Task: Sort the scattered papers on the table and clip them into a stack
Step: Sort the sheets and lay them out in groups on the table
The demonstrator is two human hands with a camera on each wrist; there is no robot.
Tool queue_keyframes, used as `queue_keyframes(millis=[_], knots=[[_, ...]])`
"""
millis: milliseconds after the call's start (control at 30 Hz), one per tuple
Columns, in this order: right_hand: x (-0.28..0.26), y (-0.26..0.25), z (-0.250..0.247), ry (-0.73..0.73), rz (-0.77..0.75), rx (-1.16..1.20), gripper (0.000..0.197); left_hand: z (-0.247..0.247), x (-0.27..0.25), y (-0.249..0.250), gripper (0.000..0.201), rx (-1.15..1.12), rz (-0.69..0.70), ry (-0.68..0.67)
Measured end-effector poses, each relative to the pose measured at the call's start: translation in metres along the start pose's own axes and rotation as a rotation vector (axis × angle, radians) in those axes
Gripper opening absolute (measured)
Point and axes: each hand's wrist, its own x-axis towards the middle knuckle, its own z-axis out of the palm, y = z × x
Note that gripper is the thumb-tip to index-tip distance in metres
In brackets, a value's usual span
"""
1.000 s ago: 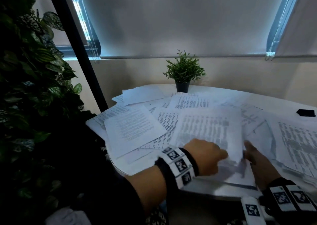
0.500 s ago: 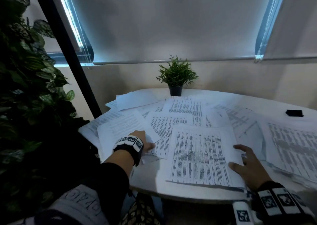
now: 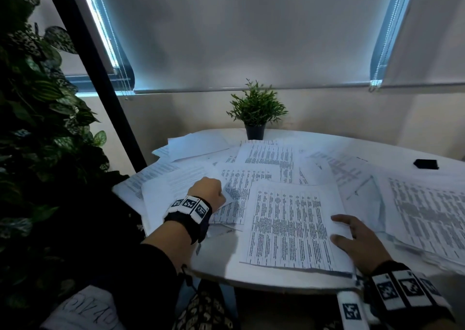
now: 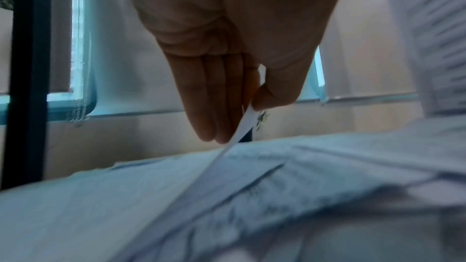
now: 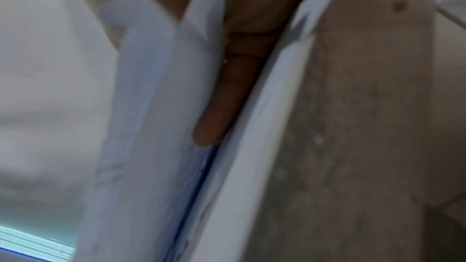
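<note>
Printed papers lie scattered across the white round table (image 3: 251,278). A gathered paper stack (image 3: 286,226) lies flat at the near edge. My right hand (image 3: 357,239) holds its right edge, thumb and a finger on top. In the right wrist view a finger (image 5: 219,111) lies between paper layers. Further left, my left hand (image 3: 210,191) pinches the corner of a loose text sheet (image 3: 181,181). The left wrist view shows thumb and fingers (image 4: 216,107) closed on that sheet's edge (image 4: 248,121), lifting it slightly. A black binder clip (image 3: 426,164) sits far right.
A small potted plant (image 3: 255,118) stands at the table's back. More sheets (image 3: 427,211) overlap on the right side. A leafy plant wall (image 3: 37,133) and a black pole (image 3: 100,83) stand close on the left. Window blinds hang behind.
The right hand lowered the raised stack flat onto the table. The left hand left the stack, moved left to the text sheet and pinched its corner.
</note>
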Motion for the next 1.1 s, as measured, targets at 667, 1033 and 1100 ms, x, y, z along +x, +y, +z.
queue_keyframes(millis=[667, 1033, 1100], knots=[[0.001, -0.003, 0.005, 0.157, 0.097, 0.265, 0.086, 0.018, 0.000, 0.005, 0.053, -0.022, -0.027, -0.083], [-0.005, -0.012, 0.000, 0.035, 0.073, 0.154, 0.034, 0.011, -0.004, 0.007, 0.017, 0.158, 0.070, -0.087], [-0.005, -0.015, 0.000, 0.027, 0.097, 0.195, 0.030, -0.003, -0.021, 0.033, 0.007, 0.069, 0.164, -0.017]])
